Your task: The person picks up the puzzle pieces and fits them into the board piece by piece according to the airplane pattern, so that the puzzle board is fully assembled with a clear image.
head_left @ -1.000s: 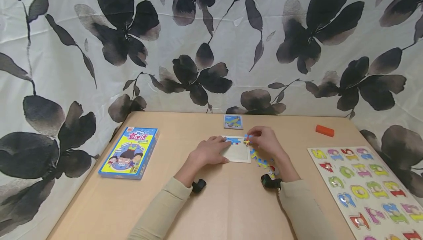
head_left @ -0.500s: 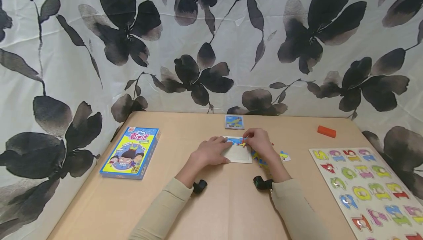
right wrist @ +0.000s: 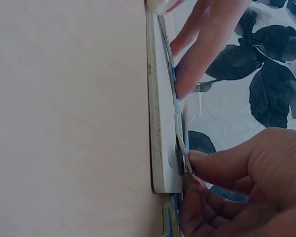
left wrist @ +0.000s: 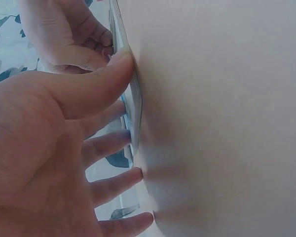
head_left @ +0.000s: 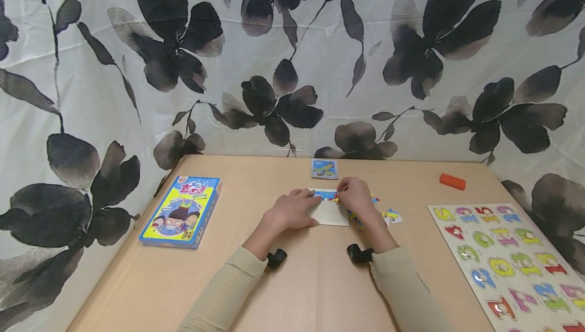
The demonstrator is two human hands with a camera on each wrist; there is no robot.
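Observation:
A small white puzzle board lies on the table, with a strip of blue puzzle pieces along its far edge. My left hand rests on the board's left side, its fingers spread and fairly straight. In the left wrist view the thumb presses the near edge of the board. My right hand is over the far right corner. There its thumb and fingertips pinch a puzzle piece, seen edge-on and slightly tilted in the right wrist view. The right hand partly hides loose puzzle pieces beside the board.
Behind the board lies a small picture card or stack. A blue and yellow box is at the left. To the right are an orange block and a large number puzzle sheet. A floral cloth hangs behind the table.
My right hand has moved left with the puzzle piece, from beside the board to its far right corner, uncovering loose pieces at the right. The left hand has stayed in place.

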